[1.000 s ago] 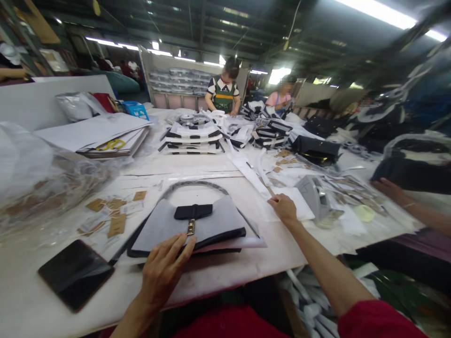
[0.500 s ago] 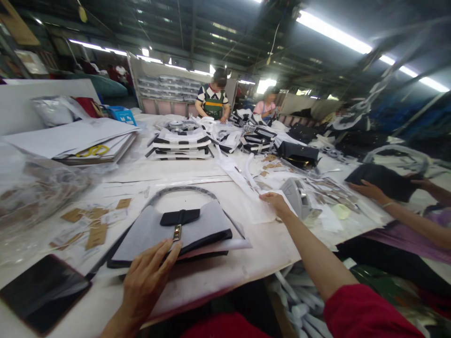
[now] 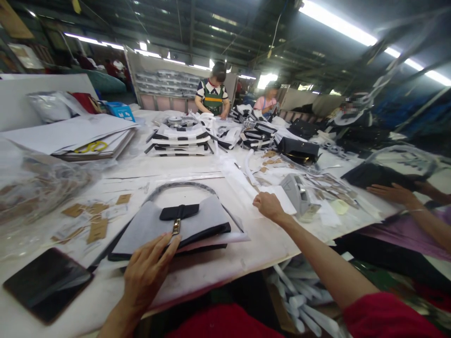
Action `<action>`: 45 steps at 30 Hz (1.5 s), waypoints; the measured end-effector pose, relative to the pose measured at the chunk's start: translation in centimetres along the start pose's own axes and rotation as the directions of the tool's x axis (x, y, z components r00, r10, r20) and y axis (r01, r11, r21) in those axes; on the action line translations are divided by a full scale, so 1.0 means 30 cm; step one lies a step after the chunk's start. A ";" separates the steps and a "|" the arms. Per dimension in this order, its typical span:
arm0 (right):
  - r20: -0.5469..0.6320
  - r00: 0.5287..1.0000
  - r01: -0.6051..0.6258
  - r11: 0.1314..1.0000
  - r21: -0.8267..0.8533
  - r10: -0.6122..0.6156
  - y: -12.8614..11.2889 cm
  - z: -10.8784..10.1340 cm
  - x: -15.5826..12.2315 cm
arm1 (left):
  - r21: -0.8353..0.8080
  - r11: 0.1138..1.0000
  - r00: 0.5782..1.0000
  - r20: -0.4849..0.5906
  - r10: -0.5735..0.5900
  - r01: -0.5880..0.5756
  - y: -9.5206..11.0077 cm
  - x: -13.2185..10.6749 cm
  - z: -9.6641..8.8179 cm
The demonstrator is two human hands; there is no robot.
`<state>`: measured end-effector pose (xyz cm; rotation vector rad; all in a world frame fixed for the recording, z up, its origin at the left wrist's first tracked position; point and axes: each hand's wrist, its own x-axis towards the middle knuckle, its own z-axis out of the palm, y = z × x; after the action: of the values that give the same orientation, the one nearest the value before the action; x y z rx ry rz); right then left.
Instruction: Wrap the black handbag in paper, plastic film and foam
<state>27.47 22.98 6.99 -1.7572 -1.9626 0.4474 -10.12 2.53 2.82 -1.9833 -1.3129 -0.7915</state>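
A black handbag [image 3: 204, 241] with a looped handle lies on the table in front of me, its front covered by white tissue paper [image 3: 136, 223]. A black tab [image 3: 179, 211] with a gold clasp [image 3: 176, 226] sits over the paper. My left hand [image 3: 150, 265] rests on the bag's lower edge, fingers stretched out just below the clasp. Farther right, my right hand [image 3: 269, 206] is closed at the near end of a white sheet [image 3: 237, 180], its fingertips pinching the edge. A grey tape dispenser [image 3: 296, 195] stands just right of that hand.
A phone [image 3: 47, 284] and brown tags [image 3: 97, 230] lie left of the bag. Yellow scissors [image 3: 91, 147] rest on stacked sheets. Wrapped pieces [image 3: 179, 141] are piled farther back. A co-worker's hands [image 3: 394, 192] hold a black bag at right; other people stand behind the table.
My right hand has moved slightly left and its fingers have curled in, with the white sheet shifting beside it. My left hand stays on the handbag.
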 end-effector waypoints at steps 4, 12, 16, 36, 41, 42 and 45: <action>-0.064 0.998 -0.018 0.999 -0.037 0.016 -0.009 0.005 0.020 | -0.011 1.000 1.000 -0.017 -0.002 0.001 0.004 0.009 -0.005; -0.104 0.988 -0.098 0.987 0.126 0.112 -0.036 -0.034 0.021 | -0.006 1.000 1.000 -0.012 0.005 -0.005 0.003 0.008 -0.003; -0.015 0.999 0.047 0.981 0.189 -0.045 -0.093 -0.054 -0.069 | -0.020 0.999 0.999 -0.011 -0.038 0.038 -0.009 -0.001 0.000; 0.171 0.842 0.501 0.859 0.108 -0.512 -0.226 0.225 -0.441 | -0.174 0.749 0.752 -0.065 -0.656 0.639 -0.116 0.051 -0.029; 0.282 0.853 0.508 0.821 -0.260 -0.439 -0.070 0.295 -0.305 | -0.155 0.768 0.764 -0.098 -0.638 0.621 -0.111 0.051 -0.028; 0.292 0.852 0.513 0.807 -0.293 -0.435 -0.067 0.309 -0.268 | -0.152 0.777 0.771 -0.105 -0.628 0.611 -0.109 0.050 -0.029; 0.298 0.849 0.522 0.778 -0.351 -0.436 -0.098 0.343 -0.141 | -0.129 0.831 0.824 -0.115 -0.555 0.541 -0.096 0.040 -0.028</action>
<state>19.75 19.09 -0.60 -1.3717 -2.7130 0.0133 -12.54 3.45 4.76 -1.5704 -1.8139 -1.2591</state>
